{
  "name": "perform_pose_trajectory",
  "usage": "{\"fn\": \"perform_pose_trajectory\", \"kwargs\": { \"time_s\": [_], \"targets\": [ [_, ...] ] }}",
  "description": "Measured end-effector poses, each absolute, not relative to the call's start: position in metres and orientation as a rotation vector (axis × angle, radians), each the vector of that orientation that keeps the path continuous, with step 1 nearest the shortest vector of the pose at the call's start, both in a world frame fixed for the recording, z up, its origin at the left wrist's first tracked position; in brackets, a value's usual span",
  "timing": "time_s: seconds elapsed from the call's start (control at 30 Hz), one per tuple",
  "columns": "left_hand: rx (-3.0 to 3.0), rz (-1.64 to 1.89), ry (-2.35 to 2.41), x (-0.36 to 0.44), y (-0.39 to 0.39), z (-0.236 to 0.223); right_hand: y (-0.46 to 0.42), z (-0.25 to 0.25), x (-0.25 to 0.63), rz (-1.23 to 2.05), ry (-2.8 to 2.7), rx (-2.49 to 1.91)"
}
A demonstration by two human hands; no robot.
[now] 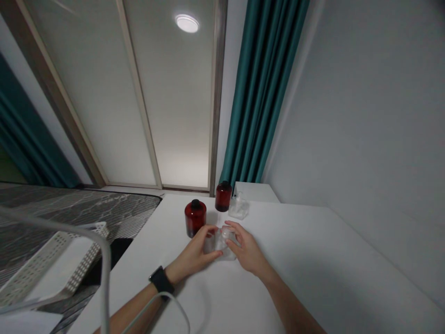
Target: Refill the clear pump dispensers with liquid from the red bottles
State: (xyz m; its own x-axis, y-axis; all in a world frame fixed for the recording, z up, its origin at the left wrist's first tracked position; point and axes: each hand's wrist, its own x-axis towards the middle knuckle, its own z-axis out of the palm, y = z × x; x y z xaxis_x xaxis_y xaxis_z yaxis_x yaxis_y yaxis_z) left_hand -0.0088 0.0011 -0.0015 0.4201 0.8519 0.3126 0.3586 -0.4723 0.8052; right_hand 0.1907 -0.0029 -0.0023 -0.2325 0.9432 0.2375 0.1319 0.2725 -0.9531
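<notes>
A small clear glass-like bottle [220,239] stands on the white table between my hands. My left hand [200,250] curls round its left side, thumb low at the front and fingers behind. On the other side, my right hand [245,247] has its thumb and fingers round the upper right of the bottle, near a rounded clear top. The fingers partly hide the bottle. Just beyond my left hand is a dark red bottle [195,218] with a black cap. Farther back stand a second dark red bottle [223,197] and another clear bottle [238,207].
The white table [278,278] runs to a grey-white wall [365,139] on the right. A white perforated basket [52,264] is at the lower left, beyond the table edge. Pale cables [104,278] cross the left foreground. A white box-like surface [257,191] adjoins the far edge.
</notes>
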Motion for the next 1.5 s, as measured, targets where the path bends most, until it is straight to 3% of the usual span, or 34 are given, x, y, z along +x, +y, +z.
{"fn": "perform_pose_trajectory", "kwargs": {
  "time_s": [0.77,1.13,1.5],
  "targets": [
    [2.032,1.010,1.013,-0.007,0.003,-0.011,-0.007,-0.003,0.181,0.935,-1.566,-1.085],
    [2.117,0.929,1.063,-0.012,0.002,-0.004,0.001,-0.001,0.191,1.059,-1.519,-0.991],
    [2.394,1.358,1.038,-0.008,-0.007,0.014,0.003,-0.005,0.191,0.961,-1.515,-1.016]
  ]
}}
